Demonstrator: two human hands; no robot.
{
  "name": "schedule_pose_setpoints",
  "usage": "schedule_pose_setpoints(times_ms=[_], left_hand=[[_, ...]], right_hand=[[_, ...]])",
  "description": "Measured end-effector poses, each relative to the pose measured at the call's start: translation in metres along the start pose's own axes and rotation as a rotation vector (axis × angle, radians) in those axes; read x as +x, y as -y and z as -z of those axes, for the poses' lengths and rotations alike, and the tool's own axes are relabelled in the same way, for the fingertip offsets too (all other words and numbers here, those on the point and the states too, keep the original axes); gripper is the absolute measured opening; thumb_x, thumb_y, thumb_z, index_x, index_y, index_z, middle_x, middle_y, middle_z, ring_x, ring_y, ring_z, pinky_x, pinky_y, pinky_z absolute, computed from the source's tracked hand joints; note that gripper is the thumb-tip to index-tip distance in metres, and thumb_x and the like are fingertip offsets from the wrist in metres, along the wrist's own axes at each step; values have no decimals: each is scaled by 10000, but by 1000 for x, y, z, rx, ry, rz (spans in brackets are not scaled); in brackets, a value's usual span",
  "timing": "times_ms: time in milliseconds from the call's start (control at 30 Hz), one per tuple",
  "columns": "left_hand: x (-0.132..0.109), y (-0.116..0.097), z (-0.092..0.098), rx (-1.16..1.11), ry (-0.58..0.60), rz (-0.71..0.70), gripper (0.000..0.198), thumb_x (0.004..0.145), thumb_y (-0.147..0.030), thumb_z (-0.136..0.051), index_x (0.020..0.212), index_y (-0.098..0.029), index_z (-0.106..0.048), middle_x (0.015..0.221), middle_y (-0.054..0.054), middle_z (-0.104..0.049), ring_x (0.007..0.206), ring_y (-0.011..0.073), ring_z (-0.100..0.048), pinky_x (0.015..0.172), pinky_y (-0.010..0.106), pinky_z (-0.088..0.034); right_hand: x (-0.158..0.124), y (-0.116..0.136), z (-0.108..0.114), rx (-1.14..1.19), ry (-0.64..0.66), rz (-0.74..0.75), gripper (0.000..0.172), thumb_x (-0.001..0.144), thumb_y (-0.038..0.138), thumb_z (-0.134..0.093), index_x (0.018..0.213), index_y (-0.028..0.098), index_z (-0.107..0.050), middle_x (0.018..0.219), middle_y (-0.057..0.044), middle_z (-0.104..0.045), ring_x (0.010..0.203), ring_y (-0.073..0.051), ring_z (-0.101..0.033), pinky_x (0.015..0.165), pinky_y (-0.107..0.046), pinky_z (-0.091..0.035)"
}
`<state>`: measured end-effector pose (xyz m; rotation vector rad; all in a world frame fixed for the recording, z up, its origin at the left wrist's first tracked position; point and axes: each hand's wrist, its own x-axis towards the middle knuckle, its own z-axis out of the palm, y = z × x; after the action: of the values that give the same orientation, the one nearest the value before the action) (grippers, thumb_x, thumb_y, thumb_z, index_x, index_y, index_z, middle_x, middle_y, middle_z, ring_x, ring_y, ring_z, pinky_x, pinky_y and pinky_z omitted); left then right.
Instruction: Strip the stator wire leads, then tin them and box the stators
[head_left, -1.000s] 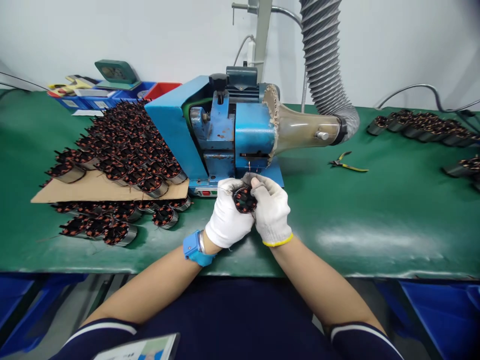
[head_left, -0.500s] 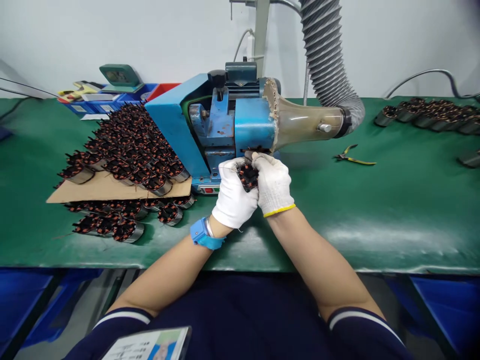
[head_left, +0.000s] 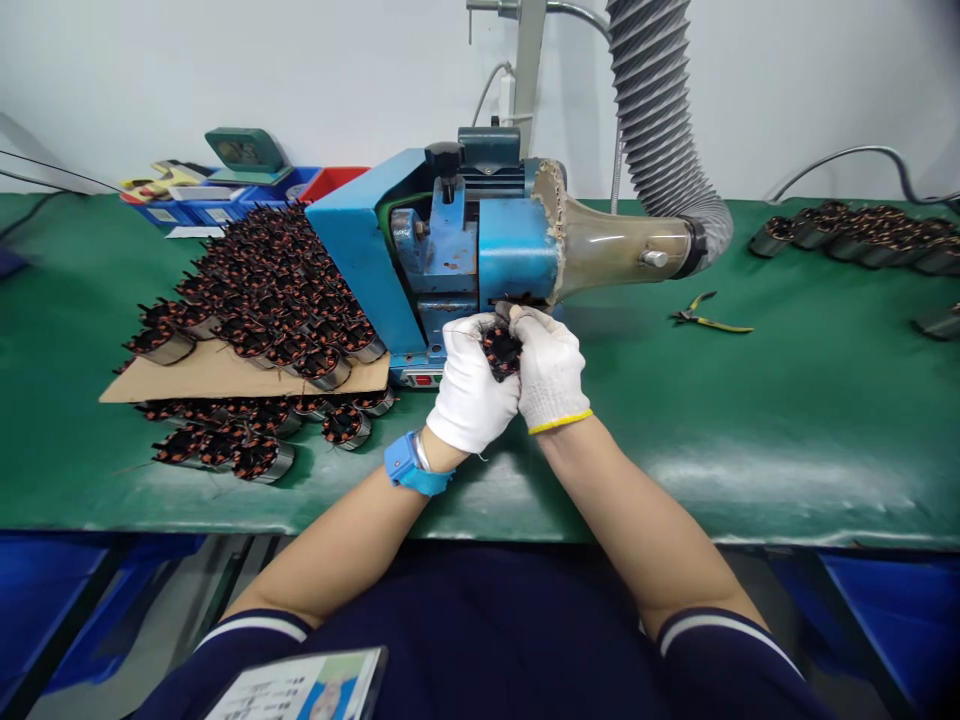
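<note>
Both of my hands wear white knit gloves and together grip one small motor stator (head_left: 501,351) wound with copper wire. My left hand (head_left: 469,385) wraps its left side, a blue wrist strap (head_left: 405,466) behind it. My right hand (head_left: 549,370) closes on its right side. The stator is held up against the front slot of a blue bench machine (head_left: 450,260), just under the blue housing. The stator's top edge is hidden by my fingertips.
A heap of several similar stators (head_left: 262,290) lies on cardboard (head_left: 217,375) at the left, more on the green mat (head_left: 787,420) below it. A ribbed extraction hose (head_left: 660,120) joins the machine. Yellow-handled pliers (head_left: 705,318) and another row of stators (head_left: 862,235) lie at the right.
A second ago my hands held the stator lower, in front of the machine's base. They have lifted it forward to the machine's slot and stay there now.
</note>
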<state>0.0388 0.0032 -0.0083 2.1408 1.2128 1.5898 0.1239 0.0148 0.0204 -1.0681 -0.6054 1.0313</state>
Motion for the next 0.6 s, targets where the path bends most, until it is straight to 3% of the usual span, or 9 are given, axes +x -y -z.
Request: schedule_pose_setpoints(times_ms=[200,300,400,467,533,600], left_hand=[[-24,-3,7,-122,-54,4,522,688,-235,-719,1127,-229,-436,1100,73,-497,1028,221,-578,943,411,-514],[-28,-12,20,-403,36,283,528,647,-301,-769,1085,-219,-485,1052,65,-558,960,220,-611,918,424,-530],[-25,-27,40,-937,166,713,438,676,-318,-715,1061,-199,-543,1009,71,-612,856,209,-638,827,430,-564],[-26,-35,58,-1227,204,919,416,679,-292,-672,1067,-175,-580,991,85,-640,807,198,-648,798,422,-574],[-34,-38,81,-1335,192,991,443,658,-266,-686,1082,-162,-610,991,91,-661,772,181,-656,817,414,-576],[-48,-34,113,-1268,149,939,477,664,-278,-725,1121,-191,-620,1037,91,-675,798,194,-679,864,440,-571]], right_hand=[[-40,2,19,-108,78,143,244,800,358,-638,907,163,-738,820,-36,-761,724,-143,-686,676,-250,-557],[-56,2,30,-143,156,240,316,835,449,-632,950,177,-743,872,-55,-768,764,-167,-710,691,-261,-569],[-56,1,37,-156,221,292,350,872,506,-577,924,208,-752,893,-55,-769,819,-189,-725,735,-282,-579],[-53,0,42,-158,223,278,373,883,520,-549,869,210,-757,856,-59,-769,811,-203,-728,766,-313,-581],[-54,-2,47,-172,219,239,382,881,516,-545,828,204,-759,836,-70,-767,802,-227,-729,791,-358,-582],[-60,-1,54,-240,186,235,359,878,490,-548,803,211,-762,834,-76,-767,799,-248,-731,789,-387,-583]])
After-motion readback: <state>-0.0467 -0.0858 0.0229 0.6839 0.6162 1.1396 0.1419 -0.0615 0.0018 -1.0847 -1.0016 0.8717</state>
